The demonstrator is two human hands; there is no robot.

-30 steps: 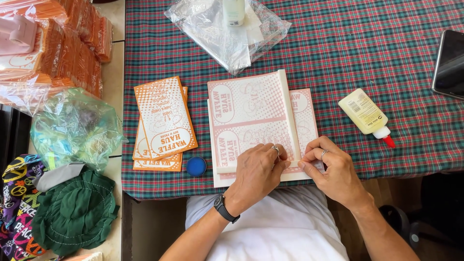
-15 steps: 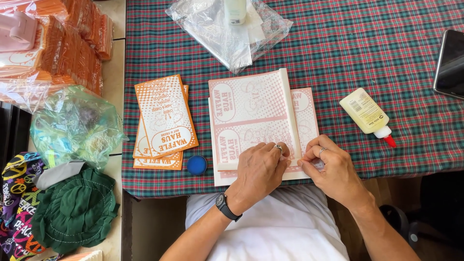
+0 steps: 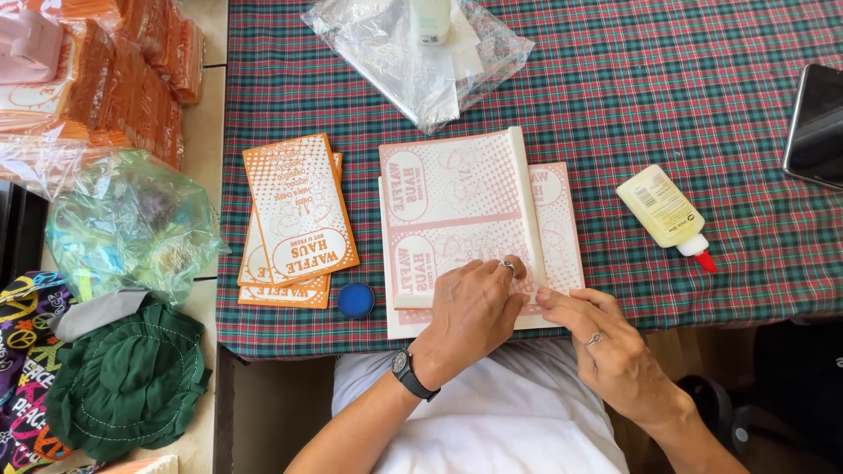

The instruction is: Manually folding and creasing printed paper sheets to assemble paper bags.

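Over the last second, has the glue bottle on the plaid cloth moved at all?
No. The glue bottle lies in the same spot right of the stack of printed sheets, red tip pointing toward the table's near edge, untouched by either hand.

Matt paper sheets (image 3: 457,202), woven checked cloth (image 3: 667,105)

Near edge of the table (image 3: 746,290) was crowded: left hand (image 3: 470,312) and right hand (image 3: 606,342) sat on the pink paper sheets (image 3: 457,202) at the middle. Orange bag stack (image 3: 294,219) and blue cap (image 3: 356,299) blocked the near-left corner, with a narrow lane between stack and sheets. Glue bottle (image 3: 665,213) lay right of the sheets. Clear plastic bag (image 3: 421,53) took the far edge, dark phone (image 3: 817,127) the right edge. Bare cloth lay open between bottle, bag and phone.
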